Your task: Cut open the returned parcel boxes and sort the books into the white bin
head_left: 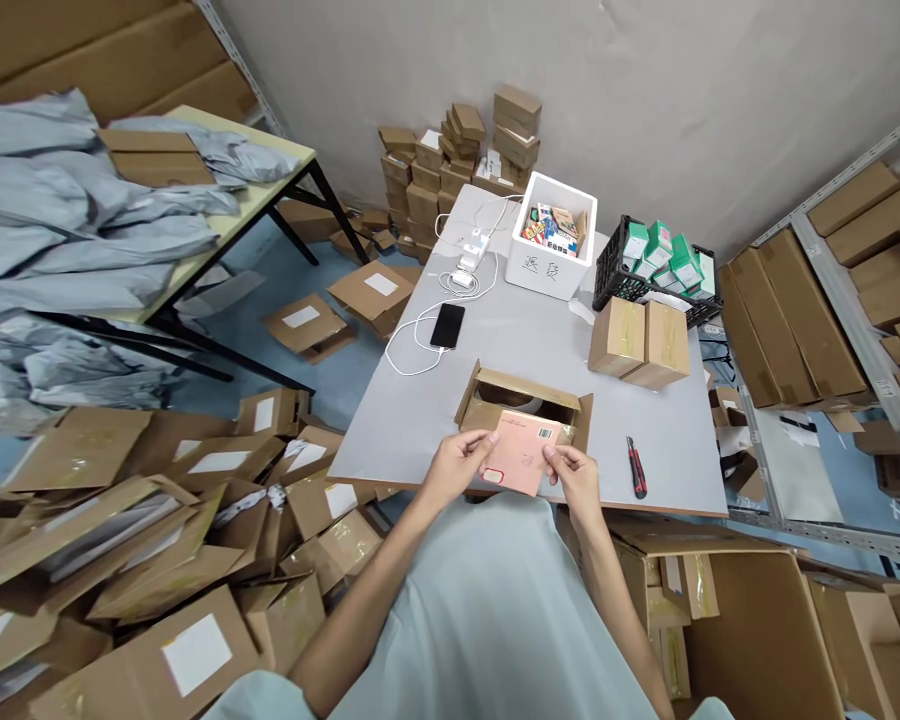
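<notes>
Between my two hands is a flat pink box (520, 452) with a barcode at its top right and a red-outlined label at its lower left. My left hand (459, 462) pinches its left edge, and my right hand (574, 478) pinches the right edge. Just behind it, an opened cardboard box (529, 388) lies on the grey table (390, 430) with its flaps spread; the pink box covers part of it. To the right of my right hand rests a red and black utility knife (636, 468).
Further back on the table are a phone (448, 326) on a white cable, a power strip (474, 250), a white foam box (544, 275) of small packages, a black crate (610, 262) with green boxes, and two taped cartons (639, 342). Discarded cartons (195, 650) cover the floor at left.
</notes>
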Available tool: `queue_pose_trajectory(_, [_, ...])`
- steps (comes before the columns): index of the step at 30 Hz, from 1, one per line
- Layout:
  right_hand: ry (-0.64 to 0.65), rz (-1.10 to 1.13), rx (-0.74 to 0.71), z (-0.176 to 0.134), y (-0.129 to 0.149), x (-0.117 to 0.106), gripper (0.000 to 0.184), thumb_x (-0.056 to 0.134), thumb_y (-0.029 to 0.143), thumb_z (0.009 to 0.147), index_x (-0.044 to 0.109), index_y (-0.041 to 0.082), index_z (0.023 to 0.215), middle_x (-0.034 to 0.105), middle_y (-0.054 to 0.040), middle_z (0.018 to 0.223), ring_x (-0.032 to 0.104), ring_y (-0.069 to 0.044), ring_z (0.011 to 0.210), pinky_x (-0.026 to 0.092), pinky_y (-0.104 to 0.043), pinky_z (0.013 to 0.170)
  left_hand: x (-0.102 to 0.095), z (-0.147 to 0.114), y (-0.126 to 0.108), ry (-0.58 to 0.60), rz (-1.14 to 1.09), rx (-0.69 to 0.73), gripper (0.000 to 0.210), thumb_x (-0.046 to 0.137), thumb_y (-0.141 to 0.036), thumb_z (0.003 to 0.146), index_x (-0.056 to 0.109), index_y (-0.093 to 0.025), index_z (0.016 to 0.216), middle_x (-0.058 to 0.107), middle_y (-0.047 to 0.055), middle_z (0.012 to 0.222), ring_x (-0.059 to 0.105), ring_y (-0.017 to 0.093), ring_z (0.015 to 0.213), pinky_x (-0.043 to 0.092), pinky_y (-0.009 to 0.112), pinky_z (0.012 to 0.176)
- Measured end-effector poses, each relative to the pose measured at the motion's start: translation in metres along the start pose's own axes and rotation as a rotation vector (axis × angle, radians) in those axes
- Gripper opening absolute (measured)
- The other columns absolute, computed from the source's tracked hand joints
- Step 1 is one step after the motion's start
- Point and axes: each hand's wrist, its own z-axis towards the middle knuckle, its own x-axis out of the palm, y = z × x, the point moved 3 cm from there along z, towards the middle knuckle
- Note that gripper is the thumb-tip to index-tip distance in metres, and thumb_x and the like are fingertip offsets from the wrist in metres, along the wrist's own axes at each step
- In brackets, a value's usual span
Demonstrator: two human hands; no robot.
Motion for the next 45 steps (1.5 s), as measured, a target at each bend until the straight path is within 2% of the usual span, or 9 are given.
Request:
queue_pose_trajectory(9, [0.018, -0.094, -0.137, -0.005, 0.006, 0.0, 0.06, 0.064, 0.075, 0.103, 0.089, 0.022, 0.115, 0.073, -0.0017, 0.066, 0.068, -0.022, 0.066, 0.059, -0.037, 0.079, -0.005, -0.006, 0.004, -0.049, -0.069, 0.051, 0.069, 0.063, -0.084, 0.095, 0.081, -0.017, 0.103, 0.082, 0.012, 0.099, 0.074, 0.022, 0.078, 0.06, 0.03, 0.064])
queue_pose_trajectory(15, [0.013, -0.033, -0.166, 0.003, -0.012, 0.006, 0.049, 0.084, 0.067, 0.09, 0.088, 0.024, 0.114, 0.087, -0.0115, 0.116, 0.081, -0.03, 0.101, 0.066, -0.044, 0.093, -0.001, -0.003, 0.017, -0.124, -0.244, 0.027, 0.068, 0.093, -0.061, 0.077, 0.07, -0.02, 0.125, 0.084, 0.011, 0.112, 0.08, 0.023, 0.091, 0.066, 0.032, 0.079])
queue_pose_trajectory(22, [0.072, -0.116, -0.204, 0.0, -0.005, 0.022, 0.061, 0.08, 0.07, 0.092, 0.085, 0.026, 0.134, 0.071, -0.0154, 0.157, 0.058, -0.038, 0.156, 0.059, -0.053, 0.117, 0.002, -0.006, 0.025, -0.286, -0.185, 0.0, 0.059, 0.095, -0.06, 0.072, 0.083, -0.016, 0.108, 0.087, 0.015, 0.108, 0.085, 0.032, 0.099, 0.07, 0.046, 0.095])
queue_pose_trajectory(26, [0.124, 0.001, -0.161, -0.008, -0.003, 0.042, 0.063, 0.083, 0.07, 0.089, 0.083, 0.022, 0.13, 0.076, -0.0155, 0.147, 0.069, -0.036, 0.142, 0.064, -0.047, 0.11, 0.019, -0.02, 0.011, -0.256, 0.022, 0.211, 0.031, 0.081, -0.046, 0.091, 0.087, -0.021, 0.108, 0.088, 0.011, 0.109, 0.086, 0.029, 0.096, 0.071, 0.043, 0.093])
queue_pose_trajectory(29, [0.1, 0.059, -0.132, -0.01, -0.006, 0.049, 0.056, 0.083, 0.072, 0.088, 0.081, 0.019, 0.108, 0.086, -0.0125, 0.111, 0.081, -0.031, 0.105, 0.067, -0.041, 0.092, 0.033, -0.03, -0.002, -0.164, 0.196, 0.402, 0.021, 0.071, -0.034, 0.099, 0.089, -0.026, 0.106, 0.088, 0.009, 0.115, 0.086, 0.027, 0.104, 0.069, 0.043, 0.1])
queue_pose_trajectory(33, [-0.009, 0.06, -0.11, -0.004, -0.006, 0.041, 0.06, 0.075, 0.08, 0.09, 0.077, 0.02, 0.092, 0.085, -0.0094, 0.093, 0.076, -0.026, 0.084, 0.063, -0.038, 0.08, 0.035, -0.029, -0.012, -0.102, 0.278, 0.489, 0.022, 0.077, -0.036, 0.098, 0.088, -0.027, 0.114, 0.086, 0.01, 0.125, 0.079, 0.032, 0.128, 0.062, 0.05, 0.116])
queue_pose_trajectory(38, [0.019, 0.116, -0.115, -0.001, 0.006, 0.023, 0.057, 0.079, 0.075, 0.089, 0.08, 0.021, 0.108, 0.086, -0.0112, 0.113, 0.078, -0.029, 0.102, 0.063, -0.039, 0.091, 0.008, -0.01, -0.005, -0.272, 0.212, 0.225, 0.053, 0.08, -0.052, 0.094, 0.079, -0.02, 0.136, 0.08, 0.017, 0.139, 0.072, 0.037, 0.137, 0.054, 0.057, 0.122])
queue_pose_trajectory(41, [0.079, 0.143, -0.106, -0.002, 0.009, 0.017, 0.052, 0.08, 0.071, 0.092, 0.081, 0.022, 0.111, 0.086, -0.0103, 0.112, 0.079, -0.028, 0.1, 0.064, -0.041, 0.094, 0.006, -0.004, 0.004, -0.106, 0.04, 0.027, 0.056, 0.08, -0.065, 0.09, 0.084, -0.017, 0.119, 0.085, 0.016, 0.123, 0.08, 0.036, 0.118, 0.062, 0.052, 0.11])
queue_pose_trajectory(45, [0.095, 0.165, -0.098, 0.003, 0.001, 0.015, 0.051, 0.083, 0.068, 0.09, 0.081, 0.022, 0.112, 0.086, -0.0102, 0.114, 0.08, -0.028, 0.098, 0.065, -0.045, 0.097, 0.012, -0.007, 0.009, -0.016, -0.033, -0.013, 0.051, 0.086, -0.067, 0.083, 0.086, -0.018, 0.097, 0.088, 0.014, 0.106, 0.082, 0.033, 0.102, 0.066, 0.046, 0.099])
